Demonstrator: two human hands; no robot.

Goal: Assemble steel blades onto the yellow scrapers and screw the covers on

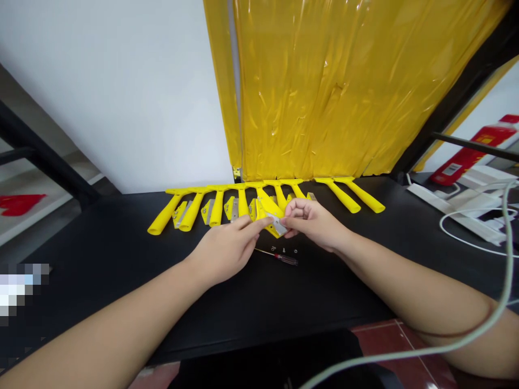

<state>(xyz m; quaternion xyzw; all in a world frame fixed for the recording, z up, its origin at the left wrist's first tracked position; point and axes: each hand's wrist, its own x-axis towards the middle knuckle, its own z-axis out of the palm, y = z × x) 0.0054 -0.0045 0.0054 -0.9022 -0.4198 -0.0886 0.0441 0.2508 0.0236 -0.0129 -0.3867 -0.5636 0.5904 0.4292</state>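
Sheeting (332,92), glossy yellow, fills the upper right behind a black table (324,302). Mid-frame, left hand (223,251) and right hand (314,221) both touch the yellow piece (266,204) lying between them, its long axis sloping from upper left to lower right. The right pinches its metal plate (279,227); the left rests a fingertip there, any fuller grip hidden. Just below lie a screwdriver (286,259) and tiny loose hardware (284,250).

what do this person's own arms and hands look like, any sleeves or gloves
The left hand and right hand are bare: no gloves, rings or watch show. Both forearms are uncovered, no sleeves in view. A pale cable passes in front of the right one, near a thin dark curve; whether that's a shadow or a band, I can't tell.
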